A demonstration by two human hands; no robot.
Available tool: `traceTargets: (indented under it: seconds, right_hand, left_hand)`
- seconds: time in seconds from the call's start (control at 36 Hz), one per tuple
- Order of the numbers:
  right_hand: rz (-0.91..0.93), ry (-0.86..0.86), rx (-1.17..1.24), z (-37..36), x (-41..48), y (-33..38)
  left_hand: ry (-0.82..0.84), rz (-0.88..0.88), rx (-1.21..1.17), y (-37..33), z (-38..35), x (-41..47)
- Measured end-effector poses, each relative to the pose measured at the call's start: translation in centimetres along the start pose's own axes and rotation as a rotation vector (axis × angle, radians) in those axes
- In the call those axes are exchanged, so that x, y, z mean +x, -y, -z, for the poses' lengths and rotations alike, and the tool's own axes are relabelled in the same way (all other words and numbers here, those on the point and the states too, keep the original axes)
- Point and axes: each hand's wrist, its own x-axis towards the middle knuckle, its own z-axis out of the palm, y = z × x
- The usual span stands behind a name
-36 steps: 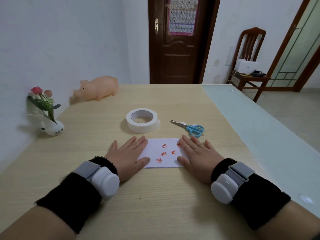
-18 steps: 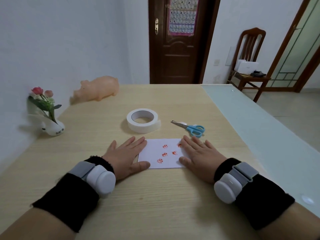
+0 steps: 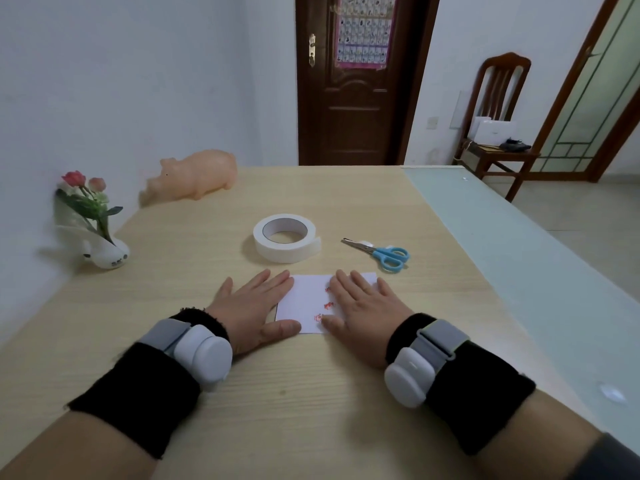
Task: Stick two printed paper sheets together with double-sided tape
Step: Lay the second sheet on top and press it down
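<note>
The paper [image 3: 306, 301] lay on the counter [image 3: 311, 393], near the tape [image 3: 284, 253]. Left grip [image 3: 249, 306] and right grip [image 3: 367, 313], spread flat, pressed its sides. Thin, limp, probably slippery: best pinched at a corner.

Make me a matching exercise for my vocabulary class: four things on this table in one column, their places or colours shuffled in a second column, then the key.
Things
1. tape roll
2. scissors
3. pig figure
4. printed paper

Places
A. pressed flat by the left hand and right hand
B. far left of the table
C. right of the tape roll, blue handles
D. mid-table, just beyond the printed paper

Pairs: 1-D, 2-C, 3-B, 4-A
</note>
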Motion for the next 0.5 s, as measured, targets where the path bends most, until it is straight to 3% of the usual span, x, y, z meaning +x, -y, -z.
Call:
traceTargets:
  seconds: [0.5]
  right_hand:
    - [-0.068, -0.007, 0.001, -0.3, -1.6, -3.3]
  left_hand:
    - [0.002, 0.034, 0.0, -0.6, 0.8, -0.1]
